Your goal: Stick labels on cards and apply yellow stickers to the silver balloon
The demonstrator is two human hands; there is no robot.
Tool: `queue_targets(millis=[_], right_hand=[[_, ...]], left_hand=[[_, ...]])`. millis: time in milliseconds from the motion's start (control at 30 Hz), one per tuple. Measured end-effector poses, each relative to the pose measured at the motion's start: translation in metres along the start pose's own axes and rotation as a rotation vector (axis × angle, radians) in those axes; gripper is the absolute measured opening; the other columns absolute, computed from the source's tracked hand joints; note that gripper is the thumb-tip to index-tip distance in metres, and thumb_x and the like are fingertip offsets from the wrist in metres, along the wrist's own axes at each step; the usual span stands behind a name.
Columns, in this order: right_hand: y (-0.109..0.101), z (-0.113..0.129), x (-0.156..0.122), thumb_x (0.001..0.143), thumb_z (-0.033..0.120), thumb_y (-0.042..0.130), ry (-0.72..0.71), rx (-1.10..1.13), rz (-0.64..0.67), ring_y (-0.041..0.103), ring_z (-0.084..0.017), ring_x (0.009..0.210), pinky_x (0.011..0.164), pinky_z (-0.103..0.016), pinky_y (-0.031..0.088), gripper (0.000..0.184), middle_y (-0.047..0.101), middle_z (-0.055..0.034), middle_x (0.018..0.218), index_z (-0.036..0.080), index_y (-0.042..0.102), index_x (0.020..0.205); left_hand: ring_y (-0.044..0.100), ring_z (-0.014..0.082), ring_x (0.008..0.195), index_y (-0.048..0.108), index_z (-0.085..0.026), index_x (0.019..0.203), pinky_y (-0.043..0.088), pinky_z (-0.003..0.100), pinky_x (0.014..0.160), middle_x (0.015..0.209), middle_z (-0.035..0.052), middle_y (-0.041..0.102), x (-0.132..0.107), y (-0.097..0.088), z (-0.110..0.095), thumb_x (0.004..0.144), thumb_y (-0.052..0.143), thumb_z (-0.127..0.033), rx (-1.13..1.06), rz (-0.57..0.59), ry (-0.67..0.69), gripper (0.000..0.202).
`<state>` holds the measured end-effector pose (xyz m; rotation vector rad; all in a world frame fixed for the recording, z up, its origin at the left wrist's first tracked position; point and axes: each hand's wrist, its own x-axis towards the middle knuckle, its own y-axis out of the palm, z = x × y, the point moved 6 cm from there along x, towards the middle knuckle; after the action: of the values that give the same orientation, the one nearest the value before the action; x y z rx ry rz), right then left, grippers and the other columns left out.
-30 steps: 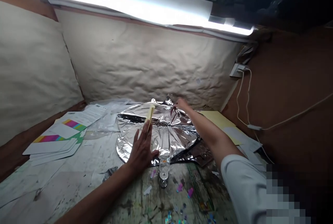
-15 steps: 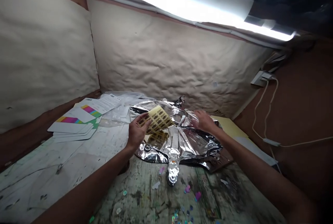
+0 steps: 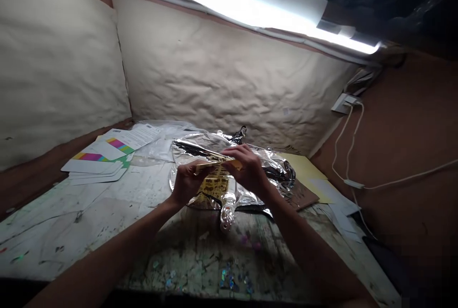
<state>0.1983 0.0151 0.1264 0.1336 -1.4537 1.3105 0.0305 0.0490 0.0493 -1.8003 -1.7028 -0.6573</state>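
Between my two hands is a yellow sheet of barcode stickers (image 3: 214, 161), tilted so that it shows nearly edge-on. My left hand (image 3: 189, 181) pinches its left end. At the right end, the fingers of my right hand (image 3: 246, 167) are closed on the sheet's edge. Underneath lies a crumpled silver foil balloon (image 3: 250, 197), spread on the table with its neck tab pointing toward me. The sheet's yellow colour is mirrored in the foil.
Several white cards with coloured stripes (image 3: 96, 165) lie at the left, beside clear plastic bags (image 3: 162, 143). A brown board (image 3: 304, 197) and yellow paper (image 3: 304, 167) are at the right. Confetti (image 3: 232, 277) is scattered near the front edge. A white cable (image 3: 354, 182) hangs by the right wall.
My right hand has come left from the foil balloon and closed on the sticker sheet. The sheet has tipped from facing me to nearly edge-on. The view has shifted slightly.
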Motion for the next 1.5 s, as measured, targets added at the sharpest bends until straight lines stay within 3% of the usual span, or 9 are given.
queue_targets(millis=[133, 533, 767, 867, 933, 1033, 1100, 1267, 1500], right_hand=[[0.012, 0.012, -0.006, 0.089, 0.02, 0.062, -0.038, -0.019, -0.046, 0.06, -0.019, 0.088, 0.082, -0.036, 0.05, 0.011, 0.072, -0.0041, 0.095, 0.022, 0.072, 0.095], [0.007, 0.016, -0.008, 0.088, 0.016, 0.061, -0.05, -0.03, -0.056, 0.059, -0.019, 0.089, 0.082, -0.035, 0.048, 0.01, 0.07, -0.0038, 0.093, 0.022, 0.068, 0.09], [0.016, 0.015, -0.017, 0.089, 0.018, 0.059, -0.043, 0.011, 0.051, 0.054, -0.021, 0.093, 0.084, -0.038, 0.047, 0.009, 0.064, -0.0069, 0.094, 0.021, 0.067, 0.087], [0.01, 0.005, -0.029, 0.088, 0.02, 0.061, 0.102, 0.188, 0.012, 0.056, -0.02, 0.096, 0.086, -0.037, 0.047, 0.006, 0.063, -0.0066, 0.096, 0.021, 0.067, 0.085], [0.008, -0.012, -0.044, 0.085, 0.025, 0.064, 0.332, 0.36, -0.013, 0.058, -0.019, 0.088, 0.08, -0.034, 0.048, 0.007, 0.064, -0.0055, 0.09, 0.019, 0.067, 0.084], [0.019, -0.041, -0.08, 0.076, 0.035, 0.072, 0.746, 0.611, 0.056, 0.056, -0.014, 0.066, 0.064, -0.029, 0.046, 0.019, 0.064, -0.0022, 0.074, 0.016, 0.067, 0.079], [0.029, -0.051, -0.103, 0.068, 0.037, 0.076, 0.929, 0.682, 0.112, 0.052, -0.011, 0.057, 0.057, -0.026, 0.042, 0.025, 0.063, -0.0006, 0.067, 0.015, 0.068, 0.076], [0.044, -0.058, -0.127, 0.064, 0.034, 0.077, 1.006, 0.664, 0.108, 0.058, -0.013, 0.06, 0.059, -0.026, 0.045, 0.023, 0.065, -0.0008, 0.068, 0.015, 0.068, 0.074], [0.06, -0.061, -0.136, 0.067, 0.03, 0.072, 1.033, 0.689, 0.171, 0.06, -0.014, 0.06, 0.061, -0.027, 0.048, 0.017, 0.065, -0.0006, 0.067, 0.015, 0.066, 0.074]], left_hand=[[0.066, 0.0159, 0.073, 0.074, -0.019, 0.09, 0.053, 0.025, 0.066, 0.085, 0.0029, 0.074, -0.002, -0.001, -0.006, 0.083, 0.068, -0.03, 0.106, -0.013, 0.062, 0.014], [0.065, 0.0145, 0.067, 0.075, -0.019, 0.087, 0.05, 0.023, 0.063, 0.079, 0.0011, 0.073, -0.003, -0.003, -0.014, 0.083, 0.069, -0.027, 0.209, 0.007, 0.115, 0.011], [0.061, 0.0134, 0.062, 0.074, -0.015, 0.08, 0.048, 0.021, 0.055, 0.069, 0.0007, 0.068, -0.003, -0.002, 0.008, 0.082, 0.068, -0.032, 0.087, 0.039, -0.075, 0.017], [0.059, 0.0135, 0.059, 0.072, -0.014, 0.077, 0.049, 0.022, 0.053, 0.065, -0.0002, 0.065, -0.001, -0.005, 0.026, 0.079, 0.07, -0.034, -0.004, 0.029, -0.19, 0.021], [0.059, 0.0136, 0.059, 0.073, -0.013, 0.081, 0.05, 0.022, 0.054, 0.067, 0.0002, 0.066, 0.001, -0.009, 0.029, 0.078, 0.071, -0.034, 0.011, -0.002, -0.199, 0.021], [0.061, 0.0136, 0.064, 0.073, -0.015, 0.086, 0.049, 0.022, 0.059, 0.072, 0.0014, 0.068, 0.005, -0.015, 0.014, 0.079, 0.071, -0.029, 0.178, -0.078, -0.052, 0.016], [0.063, 0.0141, 0.069, 0.073, -0.016, 0.085, 0.049, 0.023, 0.066, 0.077, 0.0027, 0.07, 0.006, -0.016, -0.004, 0.08, 0.07, -0.025, 0.278, -0.114, 0.11, 0.011], [0.067, 0.0154, 0.085, 0.072, -0.019, 0.092, 0.052, 0.026, 0.078, 0.092, 0.0049, 0.072, 0.001, -0.009, -0.03, 0.083, 0.068, -0.019, 0.328, -0.063, 0.409, 0.01], [0.066, 0.0146, 0.085, 0.072, -0.021, 0.095, 0.052, 0.026, 0.077, 0.09, 0.0047, 0.071, -0.001, -0.005, -0.023, 0.085, 0.066, -0.024, 0.404, 0.01, 0.439, 0.011]])
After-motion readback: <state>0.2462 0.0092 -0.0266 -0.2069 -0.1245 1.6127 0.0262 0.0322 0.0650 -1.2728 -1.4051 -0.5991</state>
